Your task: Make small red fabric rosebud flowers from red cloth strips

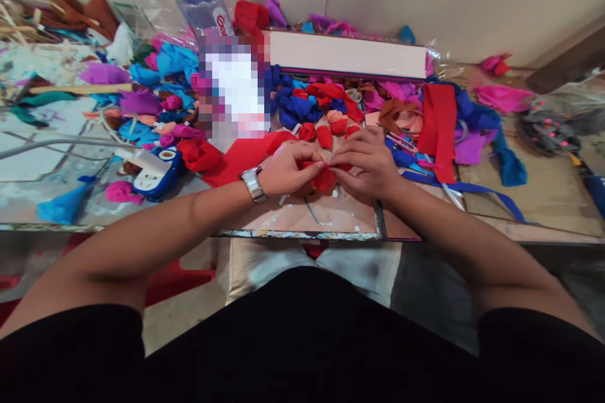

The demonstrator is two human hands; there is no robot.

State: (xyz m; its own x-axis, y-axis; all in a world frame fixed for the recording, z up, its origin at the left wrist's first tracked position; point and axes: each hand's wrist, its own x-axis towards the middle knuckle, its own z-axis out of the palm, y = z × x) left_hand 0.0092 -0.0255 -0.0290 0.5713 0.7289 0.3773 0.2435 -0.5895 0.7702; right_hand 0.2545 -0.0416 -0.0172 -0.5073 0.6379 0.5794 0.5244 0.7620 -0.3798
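Soft matt red crepe paper piece; shiny silver metal wristwatch; clear glossy plastic water bottle at the bench's far edge; glossy blue-and-white plastic tape dispenser; bench worn, scuffed.

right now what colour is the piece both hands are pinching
Red, seen in the head view: the fabric piece sits between both hands.

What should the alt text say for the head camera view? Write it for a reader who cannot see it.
Seen from above, a person's left hand and right hand together pinch a small red fabric piece at the edge of a cluttered table. Red, blue, pink and purple fabric scraps lie behind, with a plastic water bottle.
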